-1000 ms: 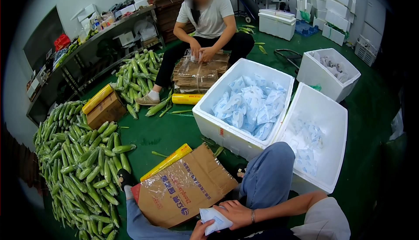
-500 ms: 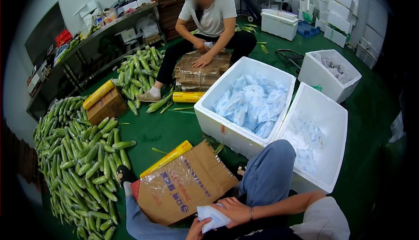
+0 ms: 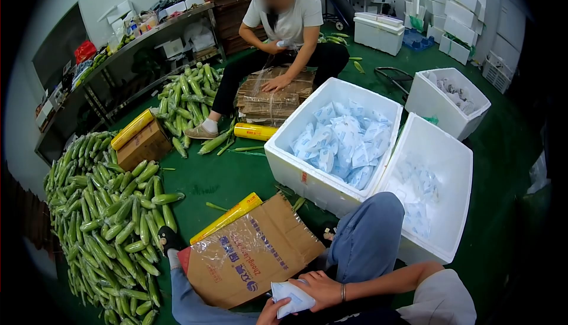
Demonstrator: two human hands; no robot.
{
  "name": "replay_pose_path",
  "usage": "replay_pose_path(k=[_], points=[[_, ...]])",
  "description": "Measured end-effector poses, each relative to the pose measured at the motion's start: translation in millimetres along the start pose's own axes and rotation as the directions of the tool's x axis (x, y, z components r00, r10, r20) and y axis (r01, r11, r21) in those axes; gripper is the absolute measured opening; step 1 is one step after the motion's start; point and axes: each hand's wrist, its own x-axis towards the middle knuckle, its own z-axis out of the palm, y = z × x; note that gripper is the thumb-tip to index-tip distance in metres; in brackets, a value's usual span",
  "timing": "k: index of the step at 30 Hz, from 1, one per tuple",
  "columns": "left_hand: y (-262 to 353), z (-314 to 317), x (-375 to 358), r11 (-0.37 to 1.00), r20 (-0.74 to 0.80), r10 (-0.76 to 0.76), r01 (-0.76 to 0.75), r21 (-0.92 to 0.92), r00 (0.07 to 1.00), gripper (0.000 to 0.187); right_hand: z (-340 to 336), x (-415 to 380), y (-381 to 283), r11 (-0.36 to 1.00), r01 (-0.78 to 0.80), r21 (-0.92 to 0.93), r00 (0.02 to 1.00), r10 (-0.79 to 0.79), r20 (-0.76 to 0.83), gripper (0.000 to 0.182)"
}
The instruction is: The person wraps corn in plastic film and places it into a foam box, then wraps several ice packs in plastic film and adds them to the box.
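Note:
A white ice pack with blue print is held low in front of me, over the near edge of a flattened cardboard carton. My left hand grips its lower left end, partly cut off by the frame's bottom. Across its right side lies my right hand, fingers bent over the pack. Beyond my raised knee, a white foam box is filled with similar packs. Next to it, a second foam box has several packs at its bottom.
A heap of film-wrapped corn covers the floor at left. Yellow film rolls lie by the carton. Opposite sits a co-worker, one hand on stacked cardboard, the other raised with a white item. A third foam box stands right.
My hands and the ice pack have shifted slightly right and down, both still on it. The co-worker's raised hand has lifted higher from the cardboard stack, drawing up clear film.

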Motion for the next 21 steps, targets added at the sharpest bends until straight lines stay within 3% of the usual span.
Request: replay_pose_path(k=[12,17,21], points=[[-13,-8,0,1.000,0.038,0.020,-0.020,0.007,0.999,0.042,13,-9,0,1.000,-0.010,-0.007,1.000,0.010,0.000,0.098],[-14,-5,-4,1.000,0.046,0.025,-0.026,0.002,0.999,0.043,9,-20,-7,0.999,0.009,0.042,0.994,-0.004,-0.108,0.102],[-19,-9,0,0.999,0.054,0.035,-0.033,-0.031,0.998,0.043,7,-22,-8,1.000,0.010,0.022,0.994,-0.007,-0.106,0.104]])
